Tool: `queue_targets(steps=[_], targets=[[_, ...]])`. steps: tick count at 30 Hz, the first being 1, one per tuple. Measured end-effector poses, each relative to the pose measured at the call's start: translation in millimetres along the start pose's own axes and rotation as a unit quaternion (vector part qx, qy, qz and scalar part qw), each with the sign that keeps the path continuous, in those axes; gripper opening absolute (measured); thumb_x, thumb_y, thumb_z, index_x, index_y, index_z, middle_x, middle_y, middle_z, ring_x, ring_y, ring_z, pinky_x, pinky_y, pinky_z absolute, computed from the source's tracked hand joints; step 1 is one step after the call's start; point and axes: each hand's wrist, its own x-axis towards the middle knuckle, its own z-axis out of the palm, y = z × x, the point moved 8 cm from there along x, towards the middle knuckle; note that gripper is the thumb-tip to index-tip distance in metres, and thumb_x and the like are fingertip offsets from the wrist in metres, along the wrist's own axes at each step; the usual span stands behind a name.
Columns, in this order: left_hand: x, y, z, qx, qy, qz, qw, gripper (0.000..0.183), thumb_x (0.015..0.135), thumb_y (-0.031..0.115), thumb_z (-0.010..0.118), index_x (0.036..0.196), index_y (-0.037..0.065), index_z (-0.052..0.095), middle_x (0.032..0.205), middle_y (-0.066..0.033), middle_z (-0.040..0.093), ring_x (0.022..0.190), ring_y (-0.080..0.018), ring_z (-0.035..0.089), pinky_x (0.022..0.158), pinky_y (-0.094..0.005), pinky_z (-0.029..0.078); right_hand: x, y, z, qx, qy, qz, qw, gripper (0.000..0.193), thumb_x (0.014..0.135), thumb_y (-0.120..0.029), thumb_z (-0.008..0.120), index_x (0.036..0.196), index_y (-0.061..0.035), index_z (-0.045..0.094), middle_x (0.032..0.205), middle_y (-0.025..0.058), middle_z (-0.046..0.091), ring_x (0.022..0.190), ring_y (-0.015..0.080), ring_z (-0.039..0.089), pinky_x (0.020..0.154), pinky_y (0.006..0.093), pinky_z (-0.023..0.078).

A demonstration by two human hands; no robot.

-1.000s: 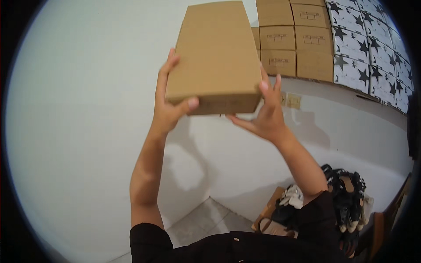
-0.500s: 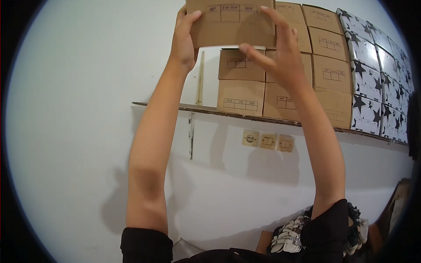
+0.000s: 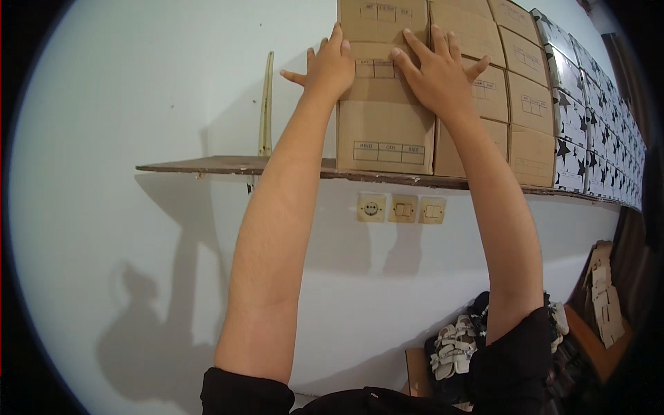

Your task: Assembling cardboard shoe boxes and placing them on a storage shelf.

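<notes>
Brown cardboard boxes stand stacked at the left end of the packed row on a wall shelf (image 3: 228, 164). The stack has a top box (image 3: 384, 29), a middle box (image 3: 380, 88) and a bottom box (image 3: 387, 123). Against the left edge of the upper boxes rests my left hand (image 3: 328, 71), fingers apart and wrapped round nothing. My right hand (image 3: 443, 77) lies with spread fingers across the front of the stack's right side and the neighbouring column. Neither hand grips a box. The top box's upper edge is cut off by the picture.
More brown boxes (image 3: 531, 100) and white boxes with black stars (image 3: 570, 121) continue to the right. A pale bracket (image 3: 265, 104) rises behind the shelf's left part. Below are a wall socket (image 3: 371, 207) and switches (image 3: 418, 209). Shoes (image 3: 456, 349) and folded cardboard (image 3: 605, 297) lie lower right.
The box that my hands held up in the air now sits on top of the left stack. My hands have let go and lie against the boxes. The view has shifted.
</notes>
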Motion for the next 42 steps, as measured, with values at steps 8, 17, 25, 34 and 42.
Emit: queue_targets(steps=[8,17,25,34,42], targets=[[-7,16,-5,-0.183,0.005,0.083,0.98,0.058,0.094,0.028,0.032,0.144,0.007,0.013,0.147,-0.0139,0.025,0.134,-0.0305,0.026,0.108,-0.0514,0.013,-13,7,5,0.049,-0.045,-0.004,0.998,0.059,0.09,-0.056,0.033,0.133,-0.0189,0.045,0.142,0.0113,0.034,0.135,0.0299,0.023,0.098,0.0679,-0.006],[20,-7,1,-0.36,-0.024,-0.006,0.933,0.04,0.094,0.031,0.041,0.114,0.0,0.059,0.104,-0.0107,0.063,0.094,-0.0181,0.057,0.084,-0.031,0.042,-3,18,-4,0.072,-0.114,0.015,0.991,0.063,0.089,-0.056,0.032,0.132,-0.0117,0.045,0.145,0.0134,0.027,0.136,0.0309,0.017,0.1,0.0671,-0.005],[20,-10,9,-0.342,-0.108,0.017,0.933,0.047,0.096,0.037,0.034,0.128,0.004,0.047,0.123,-0.0124,0.052,0.117,-0.0206,0.045,0.099,-0.034,0.032,-13,10,13,0.09,-0.13,0.02,0.987,0.068,0.087,-0.06,0.032,0.136,-0.0124,0.039,0.146,0.0146,0.024,0.137,0.0354,0.014,0.102,0.0657,-0.002],[-62,32,-65,0.041,-0.044,0.232,0.971,0.071,0.088,0.061,0.032,0.146,0.023,0.015,0.152,-0.0099,0.012,0.14,-0.0256,0.006,0.106,-0.0553,-0.005,-35,32,-42,0.072,-0.085,-0.013,0.994,0.06,0.086,-0.053,0.044,0.138,-0.0228,0.038,0.146,0.017,0.022,0.137,0.0362,0.012,0.102,0.0646,0.0],[-223,104,-79,0.06,-0.139,0.396,0.906,0.055,0.08,0.045,0.057,0.131,0.026,0.049,0.151,-0.0142,0.015,0.139,-0.0347,0.007,0.102,-0.0592,-0.01,-121,116,-197,0.142,-0.204,0.039,0.968,0.053,0.075,-0.027,0.062,0.125,-0.0142,0.05,0.137,0.0152,0.036,0.132,0.037,0.024,0.105,0.0532,0.004]])
